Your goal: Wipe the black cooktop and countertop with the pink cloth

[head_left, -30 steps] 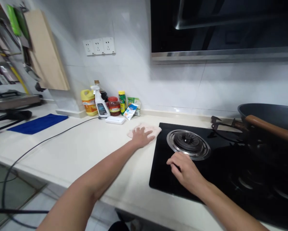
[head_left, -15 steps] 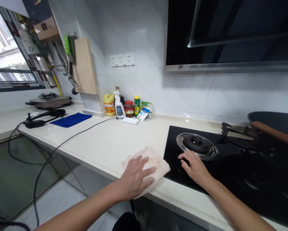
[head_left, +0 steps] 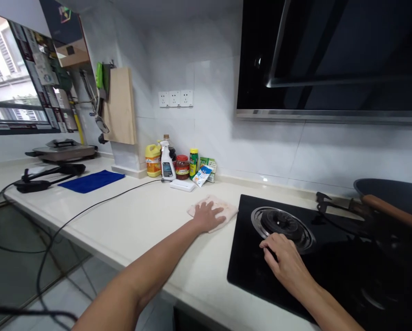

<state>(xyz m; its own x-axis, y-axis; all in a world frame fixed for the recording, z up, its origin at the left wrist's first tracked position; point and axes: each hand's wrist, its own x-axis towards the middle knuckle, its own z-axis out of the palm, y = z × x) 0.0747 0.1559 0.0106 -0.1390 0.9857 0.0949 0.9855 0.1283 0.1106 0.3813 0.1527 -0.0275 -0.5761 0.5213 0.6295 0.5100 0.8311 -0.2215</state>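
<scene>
My left hand (head_left: pixel 207 217) lies flat on a pale pink cloth (head_left: pixel 229 210), fingers spread, pressing it against the white countertop (head_left: pixel 140 220). The cloth is spread out just left of the black glass hob (head_left: pixel 242 257). Over the front left of that hob is my right hand (head_left: pixel 284 258), its fingers loosely bent with a gap between thumb and forefinger. Nothing shows in it. Beyond its fingers is the round burner (head_left: pixel 281 223) with a metal ring.
Along the wall stand a yellow jug (head_left: pixel 153 161), a white spray bottle (head_left: pixel 167 163), a red-lidded jar (head_left: pixel 183 168), a green container (head_left: pixel 194 164) and packets (head_left: pixel 203 175). A black cable (head_left: pixel 98 202) crosses the counter near a blue cloth (head_left: pixel 92 181). A wok (head_left: pixel 392 193) sits right.
My left hand has slid the cloth away from the counter's front edge, toward the wall. My right hand stays over the hob, its fingers a little more bent. The view has tilted slightly upward.
</scene>
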